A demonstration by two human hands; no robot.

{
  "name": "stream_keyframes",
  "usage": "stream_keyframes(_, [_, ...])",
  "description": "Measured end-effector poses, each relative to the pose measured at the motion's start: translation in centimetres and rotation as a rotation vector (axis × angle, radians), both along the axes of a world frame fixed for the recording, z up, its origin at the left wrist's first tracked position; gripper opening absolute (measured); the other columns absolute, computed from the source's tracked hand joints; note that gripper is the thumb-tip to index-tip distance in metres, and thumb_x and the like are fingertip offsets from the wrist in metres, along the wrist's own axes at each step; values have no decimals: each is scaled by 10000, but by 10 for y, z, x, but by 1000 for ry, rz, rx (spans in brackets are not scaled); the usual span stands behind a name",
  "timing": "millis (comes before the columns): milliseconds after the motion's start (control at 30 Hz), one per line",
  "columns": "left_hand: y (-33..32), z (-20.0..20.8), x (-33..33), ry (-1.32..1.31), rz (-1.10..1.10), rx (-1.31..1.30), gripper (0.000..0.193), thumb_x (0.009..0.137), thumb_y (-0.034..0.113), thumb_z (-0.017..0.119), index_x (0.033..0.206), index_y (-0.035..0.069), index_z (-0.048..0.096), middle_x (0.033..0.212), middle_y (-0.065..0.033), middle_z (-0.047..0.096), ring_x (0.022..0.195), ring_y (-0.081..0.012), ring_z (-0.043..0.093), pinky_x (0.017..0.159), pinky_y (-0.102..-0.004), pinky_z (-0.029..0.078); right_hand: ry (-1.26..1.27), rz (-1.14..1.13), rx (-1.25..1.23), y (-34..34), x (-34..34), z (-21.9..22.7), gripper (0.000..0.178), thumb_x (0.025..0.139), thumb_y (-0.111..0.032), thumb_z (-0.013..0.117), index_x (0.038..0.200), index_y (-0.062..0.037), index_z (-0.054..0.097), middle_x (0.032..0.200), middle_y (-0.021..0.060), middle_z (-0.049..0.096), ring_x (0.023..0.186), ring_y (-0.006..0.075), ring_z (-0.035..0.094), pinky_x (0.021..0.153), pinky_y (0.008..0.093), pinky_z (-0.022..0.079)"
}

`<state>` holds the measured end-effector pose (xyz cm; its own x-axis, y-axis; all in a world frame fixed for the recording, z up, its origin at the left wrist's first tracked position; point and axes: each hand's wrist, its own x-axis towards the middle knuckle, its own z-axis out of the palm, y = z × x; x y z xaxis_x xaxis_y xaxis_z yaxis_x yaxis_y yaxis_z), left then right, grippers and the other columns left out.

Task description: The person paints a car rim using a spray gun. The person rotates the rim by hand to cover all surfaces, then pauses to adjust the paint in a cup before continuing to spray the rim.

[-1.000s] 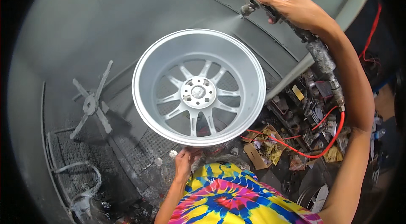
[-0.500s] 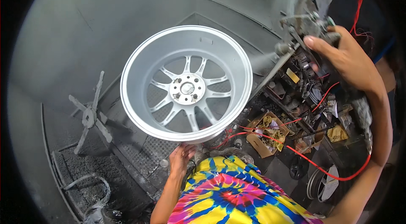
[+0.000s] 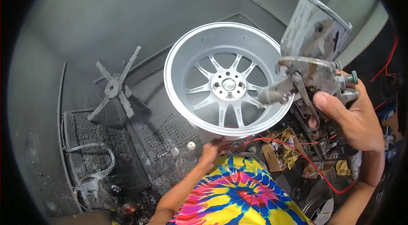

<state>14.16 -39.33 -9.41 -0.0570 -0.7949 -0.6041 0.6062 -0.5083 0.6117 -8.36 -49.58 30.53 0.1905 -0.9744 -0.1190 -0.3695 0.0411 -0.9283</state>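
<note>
A silver alloy wheel rim (image 3: 180, 93), its open barrel tilted up, stands in front of me, with thin spokes around a bolt-holed hub (image 3: 228, 84). My left hand (image 3: 211, 152) is at its near lower edge, fingers curled in against the outside and partly hidden beneath it. On the right, my right hand (image 3: 355, 118) is wrapped around a paint-stained spray gun (image 3: 308, 80), thumb along its near side. A grey, paint-smeared cup (image 3: 316, 29) sits on top of the gun. Its nozzle points left and covers part of the rim's right side; no mist shows now.
A paint-crusted stand with several arms (image 3: 113, 88) is at the left. A second spray gun (image 3: 89, 187) with a pale hose lies low at the left. The red air hose (image 3: 314, 167) loops near my right arm. Cardboard boxes (image 3: 272, 157) with crumpled paper lie beyond it.
The spray gun has come nearer and lower, its nozzle now overlapping the rim in view. The mist from it has gone. The rim appears farther right as the view shifts, its spokes slightly turned.
</note>
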Motion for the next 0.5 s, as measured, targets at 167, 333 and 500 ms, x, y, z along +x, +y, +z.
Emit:
stream_keyframes(167, [-7,-13,-40,150,-93,-26,458,988,316,666,1289,-21,593,1187,-168,696,1077,-276,695,943,-403,576,-69,142,-115,-27,12,-19,296,974,-165,699,1176,12,576,900,54,686,743,112,657,686,253,538])
stream_keyframes(333, [-13,-27,-51,234,-157,-31,420,1012,282,628,1293,-27,580,1226,-188,672,1119,-295,674,980,-405,564,-164,195,-32,-39,30,-35,269,987,-199,690,1124,17,607,912,51,685,758,117,656,695,257,539])
stream_keyframes(500, [-16,-27,-57,246,-228,-6,382,1062,232,528,1336,-34,525,1281,-201,631,1170,-307,646,1029,-415,546,78,317,-255,-80,33,-49,254,1000,-224,665,1082,16,652,843,23,668,748,88,617,687,263,500])
